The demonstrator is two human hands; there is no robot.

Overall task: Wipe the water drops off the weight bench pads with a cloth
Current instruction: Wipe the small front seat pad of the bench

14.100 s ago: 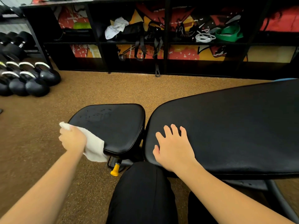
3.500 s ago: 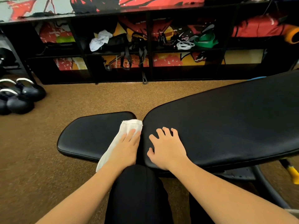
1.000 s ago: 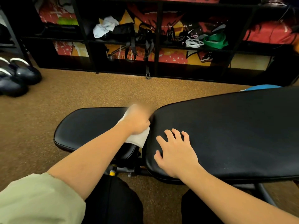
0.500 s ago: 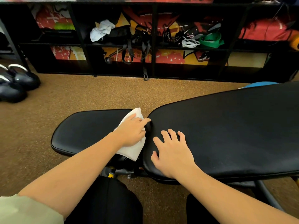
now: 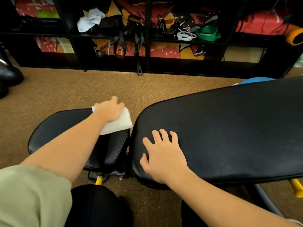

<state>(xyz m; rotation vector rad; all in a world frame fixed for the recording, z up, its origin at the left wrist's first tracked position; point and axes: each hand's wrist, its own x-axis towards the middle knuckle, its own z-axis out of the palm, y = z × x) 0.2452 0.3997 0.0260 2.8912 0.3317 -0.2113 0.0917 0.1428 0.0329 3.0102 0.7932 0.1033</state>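
Note:
A black weight bench has a small seat pad (image 5: 62, 126) on the left and a long back pad (image 5: 229, 131) on the right. My left hand (image 5: 109, 110) holds a white cloth (image 5: 120, 124) down on the far right corner of the seat pad, with the fingers curled over the cloth at the pad's far edge. My right hand (image 5: 164, 156) rests flat with spread fingers on the near left end of the back pad. No water drops are visible on either pad.
A black shelf unit (image 5: 147, 46) with straps, bands and a white rag stands along the far side of the brown floor (image 5: 65, 89). Dark kettlebells (image 5: 8, 76) sit at the far left. Yellow adjuster knobs (image 5: 99, 181) stick out under the bench. My knees are below.
My left hand has slid the cloth away from me, from the gap between the pads to the seat pad's far right corner. My right hand has stayed on the back pad.

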